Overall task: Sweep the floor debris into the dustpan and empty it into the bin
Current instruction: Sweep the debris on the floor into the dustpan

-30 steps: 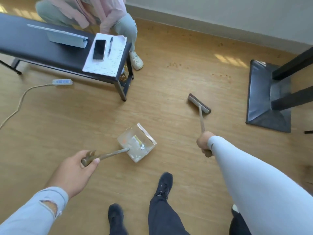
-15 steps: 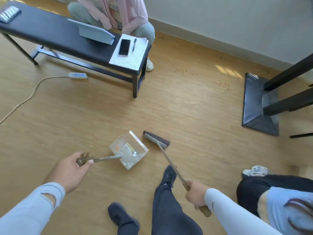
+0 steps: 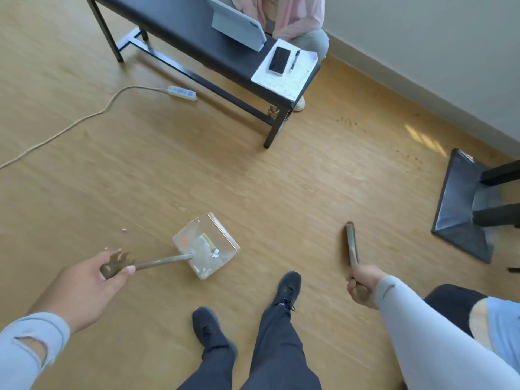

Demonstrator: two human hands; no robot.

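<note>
I note the brown-bristled, wooden-handled broom (image 3: 351,244) in my right hand (image 3: 361,287) has swung from beside the clear plastic dustpan (image 3: 205,244) to well apart, rightward.

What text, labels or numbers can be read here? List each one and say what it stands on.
None can be read.
Paper sheet on the bench: rows of print, too small to read.
Yellow scrap inside the dustpan: blurred, nothing legible.
Phone screen: dark, no text.
Power strip on the floor: no legible marking.
</note>
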